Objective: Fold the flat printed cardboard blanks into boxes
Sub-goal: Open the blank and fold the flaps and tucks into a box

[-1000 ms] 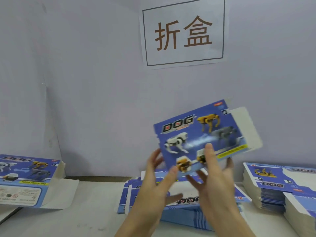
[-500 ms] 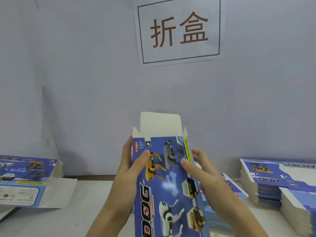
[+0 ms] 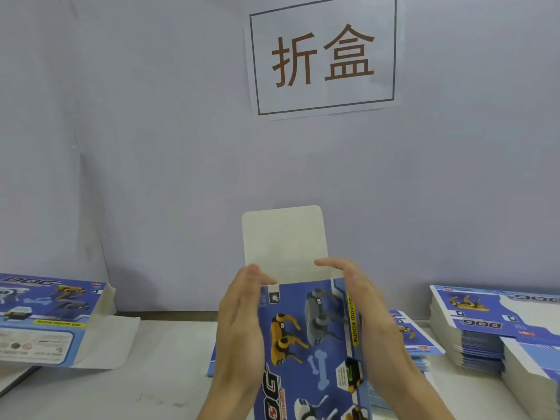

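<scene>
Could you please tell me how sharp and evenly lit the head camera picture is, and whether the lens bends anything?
Head view: soft, even light with no glare; faint shadows sit beside the white flap and the folded box at the left. Both the left hand and the right hand are slightly smeared, and the small print on the blank is unreadable. The wide lens tilts the wall sign and the stack at the right.

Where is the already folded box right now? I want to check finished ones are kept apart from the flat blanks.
In the head view, the folded box lies at the far left of the table, against the wall, its flap open, well apart from the left hand.
</scene>
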Demonstrator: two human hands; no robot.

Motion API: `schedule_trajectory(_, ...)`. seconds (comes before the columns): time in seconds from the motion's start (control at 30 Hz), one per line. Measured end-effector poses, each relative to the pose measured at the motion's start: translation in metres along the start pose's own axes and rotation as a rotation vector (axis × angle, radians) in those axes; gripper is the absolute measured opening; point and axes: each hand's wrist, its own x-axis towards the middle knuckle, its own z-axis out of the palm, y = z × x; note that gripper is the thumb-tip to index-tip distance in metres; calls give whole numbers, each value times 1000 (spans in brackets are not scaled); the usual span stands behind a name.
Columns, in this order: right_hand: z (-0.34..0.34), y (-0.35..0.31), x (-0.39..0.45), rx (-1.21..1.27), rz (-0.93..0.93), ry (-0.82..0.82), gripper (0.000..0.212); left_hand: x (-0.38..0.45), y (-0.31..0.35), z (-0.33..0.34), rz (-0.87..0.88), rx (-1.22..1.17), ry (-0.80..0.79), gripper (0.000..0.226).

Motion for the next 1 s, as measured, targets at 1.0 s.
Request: schedule_trajectory(1.0,-15,-2,-8,8,43,-141,38,2,-14,-21,0,61,-213,18)
